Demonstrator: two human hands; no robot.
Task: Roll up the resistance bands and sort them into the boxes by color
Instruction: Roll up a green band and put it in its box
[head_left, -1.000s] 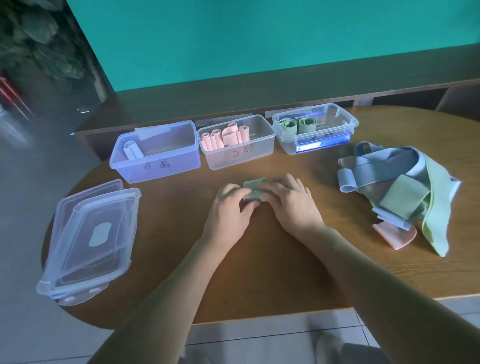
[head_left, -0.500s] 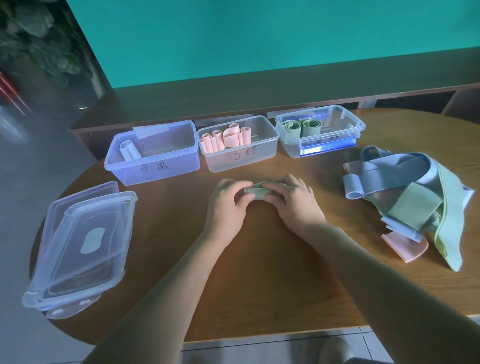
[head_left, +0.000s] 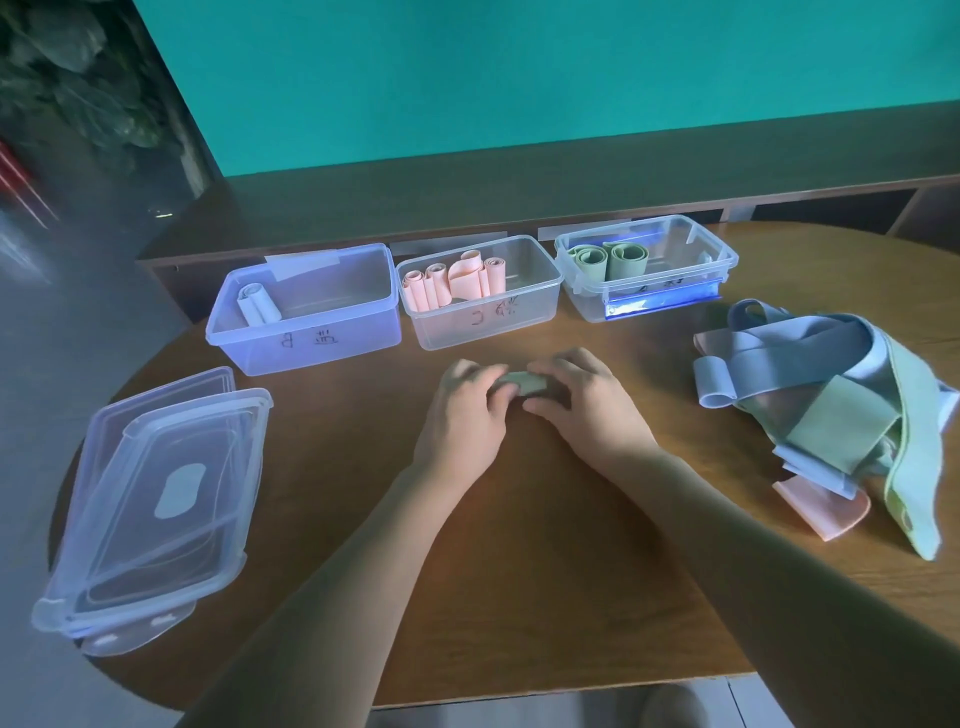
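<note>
At the centre of the wooden table (head_left: 519, 545), the left hand (head_left: 465, 415) and right hand (head_left: 582, 410) meet over a rolled green band (head_left: 522, 383). Both hands grasp it: fingers of each curl over the roll from opposite ends, with the thumbs beneath its near edge. The roll lies on or just above the tabletop; contact cannot be determined.

Beyond the hands, three open plastic boxes stand in a row along the far table edge. The left box (head_left: 311, 343) holds one rolled blue band (head_left: 257, 306) at its left end. The middle box (head_left: 483, 322) holds several rolled pink bands (head_left: 452, 283). The right box (head_left: 649, 296) holds two rolled green bands (head_left: 608, 262), side by side.

To the right of the hands, well apart, lies a loose pile of unrolled bands (head_left: 831, 395): blue strips on top, a green band draped across and down the near side, and a pink band protruding at the near edge.

To the left, near the table edge, sits a stack of clear box lids (head_left: 156, 493).
</note>
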